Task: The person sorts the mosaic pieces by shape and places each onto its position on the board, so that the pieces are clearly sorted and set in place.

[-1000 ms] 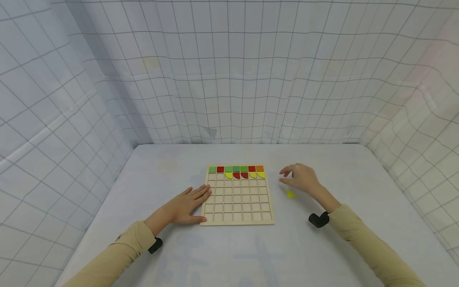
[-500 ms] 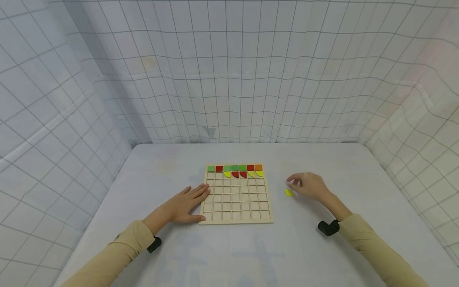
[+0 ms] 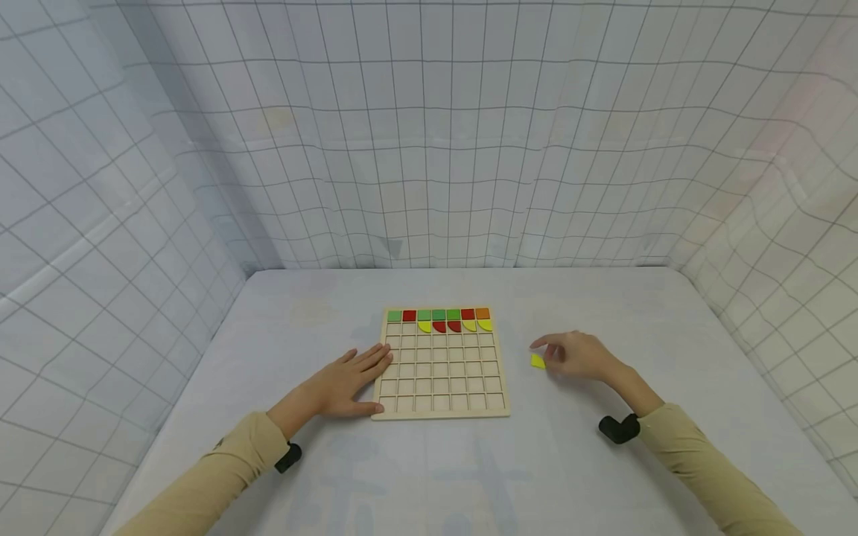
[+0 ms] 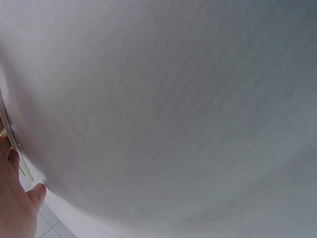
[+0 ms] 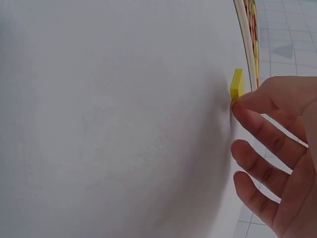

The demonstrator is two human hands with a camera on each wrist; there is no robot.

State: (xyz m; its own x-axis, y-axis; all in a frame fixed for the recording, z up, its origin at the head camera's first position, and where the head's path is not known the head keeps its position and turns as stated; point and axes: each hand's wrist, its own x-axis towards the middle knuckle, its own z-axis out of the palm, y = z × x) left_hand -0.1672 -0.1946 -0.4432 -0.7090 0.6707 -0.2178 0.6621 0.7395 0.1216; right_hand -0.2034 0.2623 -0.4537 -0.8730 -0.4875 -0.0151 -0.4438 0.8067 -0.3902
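Note:
A square wooden grid board (image 3: 442, 372) lies in the middle of the table. Its far row holds green, red and orange square tiles (image 3: 439, 315). Yellow and red quarter-round pieces (image 3: 454, 326) sit in the row below. My left hand (image 3: 351, 378) lies flat on the table with straight fingers against the board's left edge; the left wrist view shows only its thumb side (image 4: 15, 203). Right of the board a small yellow piece (image 3: 538, 361) lies on the table. My right hand (image 3: 555, 354) reaches it with loosely bent fingers. One fingertip (image 5: 238, 105) touches the yellow piece (image 5: 237, 83).
The white table (image 3: 469, 461) is enclosed on three sides by gridded white cloth walls (image 3: 429, 149). The board's right edge (image 5: 246, 44) runs just beyond the yellow piece in the right wrist view. Black wrist straps (image 3: 618, 429) sit on both sleeves.
My right hand came down and back toward me from beside the board's far corner and now touches the yellow piece. The left hand and board stayed still.

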